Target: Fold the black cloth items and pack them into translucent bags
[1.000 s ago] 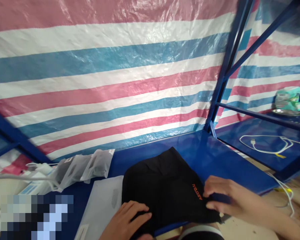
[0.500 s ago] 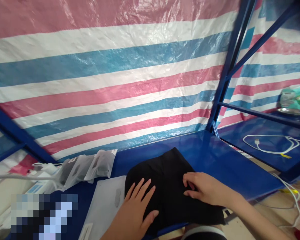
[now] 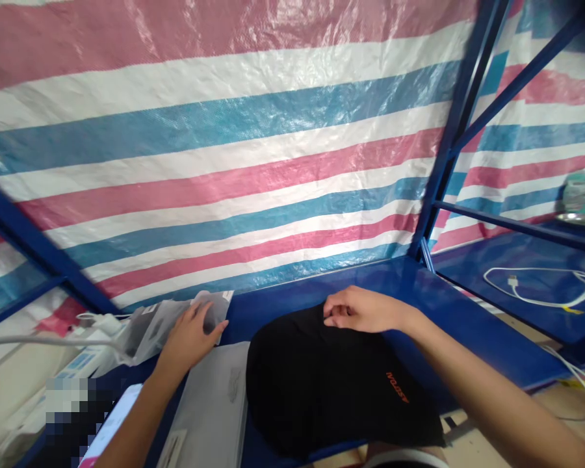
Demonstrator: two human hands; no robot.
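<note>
A flat black cloth piece (image 3: 331,390) with a rounded left side and small orange lettering lies across the front of the blue shelf. My right hand (image 3: 355,309) has its fingers curled and pinched at the far edge of this cloth. To the left, my left hand (image 3: 190,338) rests over the frosted plastic pouches (image 3: 156,325), fingers spread and thumb apart, touching the rightmost one. A larger frosted zip bag (image 3: 214,396) lies flat between my left forearm and the cloth.
A phone (image 3: 112,422), partly blurred out, lies under my left forearm. White plugs and cables (image 3: 107,323) sit at the left. Blue metal posts (image 3: 433,175) frame the shelf before a striped plastic sheet (image 3: 248,162). A coiled white cable (image 3: 541,286) lies on the right shelf.
My left hand has left the cloth and moved up-left onto the pouches. My right hand has moved to the cloth's far edge, and the cloth now shows orange lettering.
</note>
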